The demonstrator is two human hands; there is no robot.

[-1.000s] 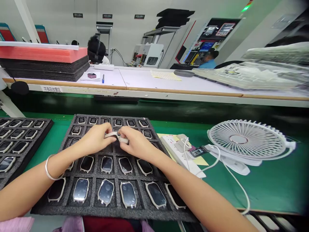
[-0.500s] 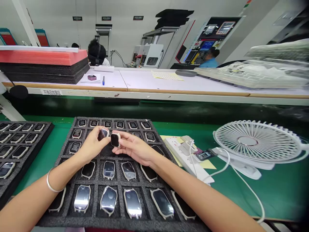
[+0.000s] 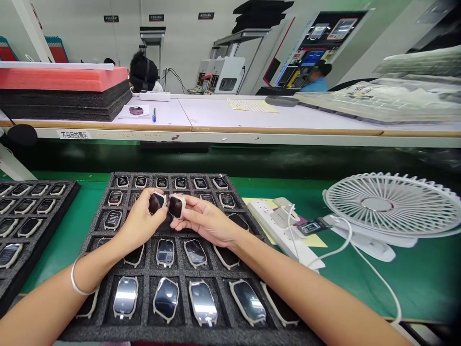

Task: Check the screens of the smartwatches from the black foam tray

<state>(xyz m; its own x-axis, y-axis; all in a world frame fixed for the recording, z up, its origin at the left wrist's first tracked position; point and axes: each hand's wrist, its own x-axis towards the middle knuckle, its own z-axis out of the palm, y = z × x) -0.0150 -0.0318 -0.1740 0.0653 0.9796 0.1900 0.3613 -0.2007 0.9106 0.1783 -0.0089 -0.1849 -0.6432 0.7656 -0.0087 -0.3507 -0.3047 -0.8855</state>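
My left hand [image 3: 139, 222] pinches a small beige-framed watch body [image 3: 156, 202] with its dark screen facing me. My right hand [image 3: 203, 220] holds a second, matching watch body [image 3: 175, 206] right beside it, the two nearly touching. Both hands hover over the middle rows of a black foam tray [image 3: 144, 307] whose pockets hold several more watch bodies, screens up in the near rows and backs up in the far rows. A silver bangle sits on my left wrist.
A second black foam tray [image 3: 54, 204] of watch bodies lies at the left. To the right are a white power strip [image 3: 268, 226], a cabled small device [image 3: 309, 227] and a white desk fan [image 3: 392, 204] on the green mat. Other people sit beyond the white bench.
Both hands lifted the two watch bodies from the tray and turned their screens toward me. The view has shifted slightly upward.
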